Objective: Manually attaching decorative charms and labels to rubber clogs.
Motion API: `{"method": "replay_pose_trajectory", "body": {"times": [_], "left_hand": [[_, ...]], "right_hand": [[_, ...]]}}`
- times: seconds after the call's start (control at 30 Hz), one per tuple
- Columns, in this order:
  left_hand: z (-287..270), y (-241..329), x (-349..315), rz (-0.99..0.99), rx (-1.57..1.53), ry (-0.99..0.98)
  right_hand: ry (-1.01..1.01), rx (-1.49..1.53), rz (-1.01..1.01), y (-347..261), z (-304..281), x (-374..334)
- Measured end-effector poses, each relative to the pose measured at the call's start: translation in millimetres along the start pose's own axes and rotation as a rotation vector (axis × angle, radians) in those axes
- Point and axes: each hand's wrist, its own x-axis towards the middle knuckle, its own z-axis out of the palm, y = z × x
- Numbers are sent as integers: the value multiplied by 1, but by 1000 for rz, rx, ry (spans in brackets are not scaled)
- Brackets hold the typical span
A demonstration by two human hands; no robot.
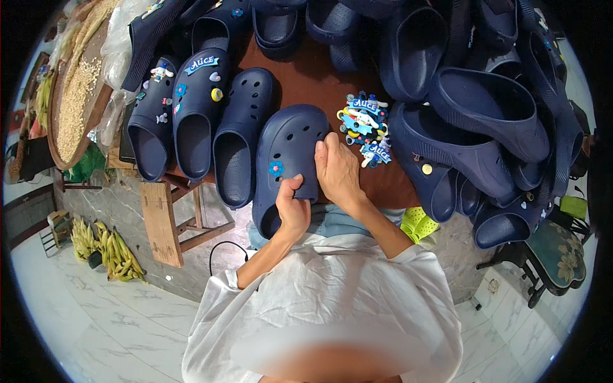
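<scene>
A navy foam clog [294, 137] lies in front of me at the table's near edge, toe pointing away. One blue flower charm [276, 168] sits in a hole on its left side; its other visible holes are bare. My left hand [294, 209] is closed on the clog at its opening, thumb on top and the other fingers hidden. On the clog's right side my right hand [337, 169] is closed against the edge, its thumb on the upper and its fingers mostly out of sight. Just right of that hand lies a pile of colourful shoe charms [364, 124].
To the left stand a plain navy clog [246, 105] and decorated clogs [198, 108]. Many navy clogs [488, 102] are heaped at the right and far side of the brown table [281, 83]. A wooden stool [163, 223] and bananas [118, 252] are at the lower left.
</scene>
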Motion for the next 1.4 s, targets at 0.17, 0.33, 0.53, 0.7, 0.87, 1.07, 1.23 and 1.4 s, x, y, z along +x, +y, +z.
{"method": "replay_pose_trajectory", "body": {"times": [0.17,0.33,0.53,0.7,0.87,1.07,1.23,1.4], "left_hand": [[0,-2,1,13,-8,-19],[-5,-1,4,8,-25,-13],[-1,-1,12,-33,-106,-52],[-4,-1,17,-75,-69,-18],[-5,4,21,-114,-86,17],[8,11,3,-115,41,54],[16,10,1,-73,81,-10],[20,0,-3,55,214,-145]], "right_hand": [[34,13,-37,2,2,0],[41,58,-14,6,5,0],[39,113,53,7,-3,4],[113,-312,-50,13,-44,21],[24,-391,-164,23,-65,42],[-28,-445,-140,19,-66,42],[67,-253,-270,-6,-79,41],[-325,165,-410,-31,-70,45]]}}
